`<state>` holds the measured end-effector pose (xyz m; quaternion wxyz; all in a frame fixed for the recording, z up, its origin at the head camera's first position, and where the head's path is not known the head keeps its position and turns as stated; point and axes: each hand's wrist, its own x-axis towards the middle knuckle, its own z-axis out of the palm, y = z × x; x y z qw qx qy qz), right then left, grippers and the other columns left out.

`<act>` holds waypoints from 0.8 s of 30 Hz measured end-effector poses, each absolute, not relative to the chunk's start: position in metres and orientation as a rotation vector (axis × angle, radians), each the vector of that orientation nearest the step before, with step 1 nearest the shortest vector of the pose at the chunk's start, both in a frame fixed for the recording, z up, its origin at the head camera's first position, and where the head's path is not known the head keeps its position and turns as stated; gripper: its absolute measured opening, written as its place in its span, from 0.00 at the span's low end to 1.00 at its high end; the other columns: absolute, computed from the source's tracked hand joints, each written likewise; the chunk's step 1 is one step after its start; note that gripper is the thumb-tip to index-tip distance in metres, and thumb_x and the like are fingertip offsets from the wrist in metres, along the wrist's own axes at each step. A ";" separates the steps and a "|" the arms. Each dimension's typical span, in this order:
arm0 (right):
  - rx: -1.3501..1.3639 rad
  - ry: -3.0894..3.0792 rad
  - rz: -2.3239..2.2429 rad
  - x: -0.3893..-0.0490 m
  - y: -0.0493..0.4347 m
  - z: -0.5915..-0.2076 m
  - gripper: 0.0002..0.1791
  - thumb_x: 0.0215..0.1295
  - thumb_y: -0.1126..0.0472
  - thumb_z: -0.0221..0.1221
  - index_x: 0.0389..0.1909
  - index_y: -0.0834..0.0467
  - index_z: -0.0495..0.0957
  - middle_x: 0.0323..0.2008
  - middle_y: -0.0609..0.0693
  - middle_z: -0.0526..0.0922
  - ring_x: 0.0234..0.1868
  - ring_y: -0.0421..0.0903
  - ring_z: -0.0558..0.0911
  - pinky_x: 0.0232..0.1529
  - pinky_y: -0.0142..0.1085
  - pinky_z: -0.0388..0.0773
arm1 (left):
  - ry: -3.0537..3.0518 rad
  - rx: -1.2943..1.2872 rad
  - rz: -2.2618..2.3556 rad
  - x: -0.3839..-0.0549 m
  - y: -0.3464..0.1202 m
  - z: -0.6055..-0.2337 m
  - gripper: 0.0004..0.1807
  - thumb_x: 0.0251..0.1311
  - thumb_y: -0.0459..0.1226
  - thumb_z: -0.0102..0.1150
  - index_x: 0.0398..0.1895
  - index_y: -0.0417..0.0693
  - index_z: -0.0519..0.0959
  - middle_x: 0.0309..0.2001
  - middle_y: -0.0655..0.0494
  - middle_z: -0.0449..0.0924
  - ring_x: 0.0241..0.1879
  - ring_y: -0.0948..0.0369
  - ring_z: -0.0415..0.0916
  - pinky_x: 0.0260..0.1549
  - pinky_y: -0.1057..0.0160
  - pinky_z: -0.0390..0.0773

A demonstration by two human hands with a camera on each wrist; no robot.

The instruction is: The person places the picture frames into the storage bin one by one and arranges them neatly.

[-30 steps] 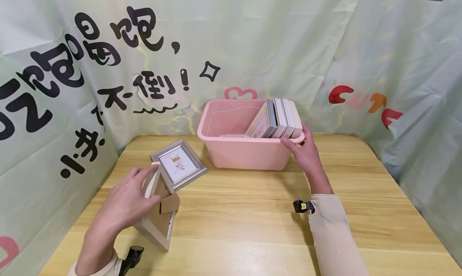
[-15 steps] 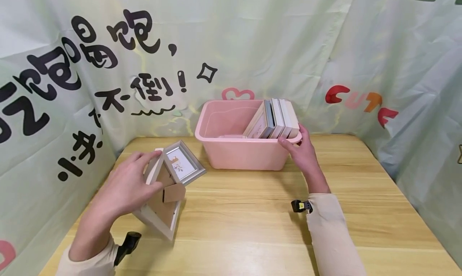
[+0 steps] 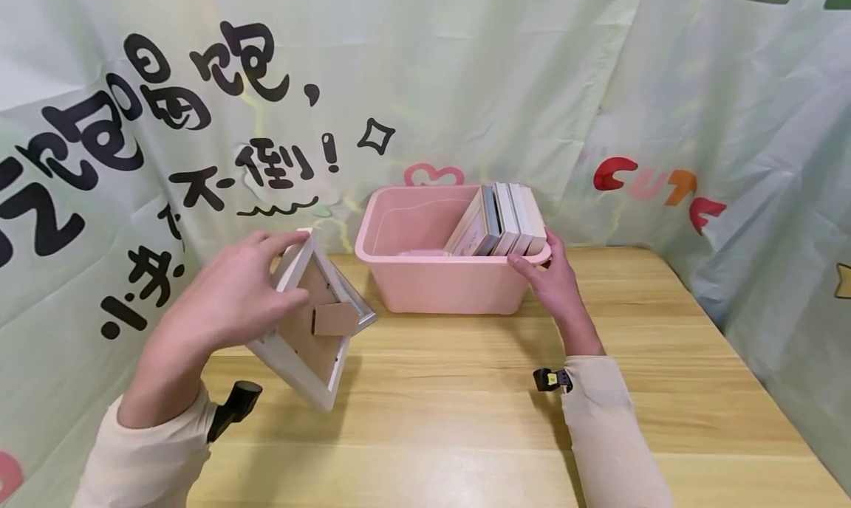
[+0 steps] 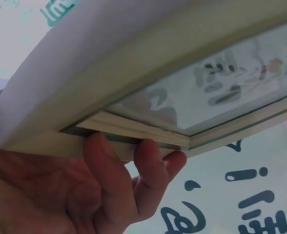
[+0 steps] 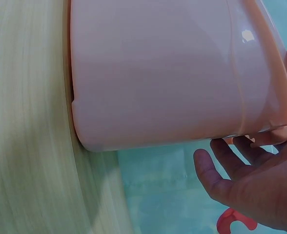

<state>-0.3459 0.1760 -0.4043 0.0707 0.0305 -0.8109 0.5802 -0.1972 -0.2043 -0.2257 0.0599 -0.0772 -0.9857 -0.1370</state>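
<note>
A cream-white picture frame (image 3: 307, 354) tilts above the table at left, its brown backboard and folding stand (image 3: 335, 320) facing right. My left hand (image 3: 233, 297) grips it by its upper edge. In the left wrist view, the fingertips (image 4: 146, 156) curl over the front border beside the clear pane. Behind it lies a silver picture frame (image 3: 367, 314), now mostly hidden. My right hand (image 3: 557, 280) holds the right front corner of a pink plastic bin (image 3: 445, 290), thumb on the rim. Several picture frames (image 3: 521, 216) stand on edge at the bin's right end.
The wooden table (image 3: 479, 419) runs back to a printed cloth curtain (image 3: 492, 87) just behind the bin. Another stretch of cloth borders the left side. The left part of the bin's inside shows its pink wall (image 3: 415, 224).
My left hand has lifted the cream-white frame up and slightly right, so it covers most of the silver one. The right hand stays on the bin's rim. The head view has shifted slightly.
</note>
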 end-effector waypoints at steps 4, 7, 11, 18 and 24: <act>0.098 -2.440 1.741 -0.347 0.175 -0.406 0.53 0.59 0.37 0.62 0.77 0.42 0.41 0.73 0.55 0.59 0.69 0.56 0.61 0.68 0.55 0.60 | -3.000 -0.258 -0.476 -0.204 -0.200 -0.215 0.39 0.52 0.40 0.58 0.72 0.53 0.63 0.53 0.42 0.72 0.39 0.50 0.74 0.28 0.59 0.78; 0.105 -2.434 1.741 -0.347 0.174 -0.407 0.52 0.59 0.38 0.62 0.77 0.43 0.41 0.72 0.55 0.59 0.69 0.56 0.62 0.68 0.55 0.60 | -3.008 -0.261 -0.510 -0.209 -0.196 -0.205 0.39 0.53 0.39 0.57 0.72 0.53 0.62 0.53 0.42 0.73 0.42 0.49 0.75 0.28 0.59 0.80; 0.111 -2.431 1.738 -0.346 0.174 -0.408 0.52 0.59 0.39 0.62 0.77 0.44 0.42 0.72 0.56 0.60 0.70 0.56 0.61 0.69 0.55 0.59 | -3.006 -0.243 -0.507 -0.217 -0.190 -0.190 0.38 0.53 0.39 0.56 0.72 0.55 0.63 0.56 0.40 0.74 0.42 0.48 0.77 0.27 0.59 0.81; 0.104 -2.438 1.728 -0.346 0.175 -0.406 0.52 0.59 0.38 0.62 0.77 0.44 0.41 0.73 0.56 0.59 0.71 0.56 0.61 0.69 0.56 0.58 | -3.004 -0.219 -0.561 -0.233 -0.182 -0.169 0.39 0.52 0.38 0.53 0.73 0.58 0.62 0.54 0.44 0.73 0.37 0.50 0.79 0.25 0.59 0.80; 0.102 -2.428 1.744 -0.346 0.175 -0.404 0.53 0.59 0.38 0.62 0.77 0.44 0.41 0.72 0.56 0.60 0.70 0.56 0.61 0.69 0.55 0.59 | -2.998 -0.167 -0.526 -0.249 -0.175 -0.155 0.38 0.53 0.40 0.51 0.73 0.60 0.61 0.54 0.45 0.73 0.40 0.51 0.77 0.26 0.60 0.78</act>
